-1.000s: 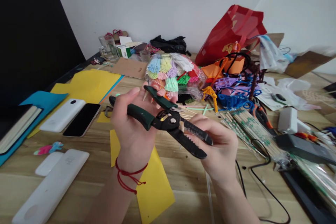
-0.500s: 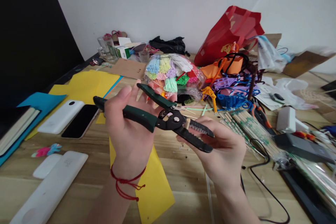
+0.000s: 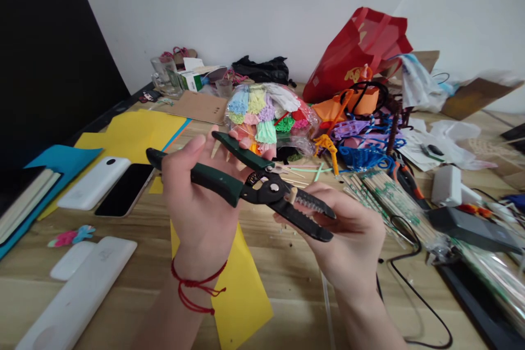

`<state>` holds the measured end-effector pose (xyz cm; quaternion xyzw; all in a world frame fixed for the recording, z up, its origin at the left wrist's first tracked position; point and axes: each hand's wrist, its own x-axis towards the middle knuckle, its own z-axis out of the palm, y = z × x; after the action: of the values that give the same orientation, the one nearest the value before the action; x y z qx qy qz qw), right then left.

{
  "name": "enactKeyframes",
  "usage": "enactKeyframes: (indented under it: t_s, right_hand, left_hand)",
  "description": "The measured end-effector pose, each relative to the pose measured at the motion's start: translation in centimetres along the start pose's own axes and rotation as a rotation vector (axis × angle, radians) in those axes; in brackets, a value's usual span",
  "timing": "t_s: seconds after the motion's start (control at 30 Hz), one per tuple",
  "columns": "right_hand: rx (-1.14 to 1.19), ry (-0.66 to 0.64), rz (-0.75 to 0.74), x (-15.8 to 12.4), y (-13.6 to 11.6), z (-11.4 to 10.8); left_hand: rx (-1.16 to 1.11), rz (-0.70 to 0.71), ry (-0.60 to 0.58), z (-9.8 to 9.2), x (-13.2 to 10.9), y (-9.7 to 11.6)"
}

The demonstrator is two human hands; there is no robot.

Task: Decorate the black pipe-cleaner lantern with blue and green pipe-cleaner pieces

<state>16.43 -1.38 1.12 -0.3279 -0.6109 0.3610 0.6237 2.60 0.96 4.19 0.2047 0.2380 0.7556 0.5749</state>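
Note:
My left hand [image 3: 203,219], a red cord bracelet at its wrist, is closed on the wire strippers [image 3: 217,181], which have dark green and black handles. The thumb lies over the near handle and the fingers reach behind the far one. The toothed black jaws point right and stand apart. Between them, close to the pivot, the pale end of a thin wooden stick [image 3: 293,193] shows. My right hand [image 3: 348,229] is closed just behind the jaws, its fingertips partly hidden, pinching the stick from below.
A bag of coloured pipe cleaners [image 3: 270,112] lies ahead, with a red bag [image 3: 356,54] behind. Packs of wooden sticks [image 3: 394,202], pliers [image 3: 410,180] and a black cable [image 3: 418,295] are to the right. At left lie a phone [image 3: 125,190] and yellow paper [image 3: 135,128].
The strippers' jaws have parted slightly more, and the stick's end shows a little more clearly between them. Both hands stay almost in place.

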Motion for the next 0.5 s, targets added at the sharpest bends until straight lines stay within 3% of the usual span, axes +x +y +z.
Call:
enactKeyframes:
  t_s: [0.17, 0.5]
  right_hand:
    - [0.009, -0.001, -0.03, 0.21, -0.07, 0.1]
    - [0.019, -0.02, 0.034, -0.16, -0.04, -0.01]
  left_hand:
    - [-0.015, 0.028, -0.017, 0.37, -0.23, -0.23]
    - [-0.008, -0.054, -0.035, -0.06, -0.02, 0.06]
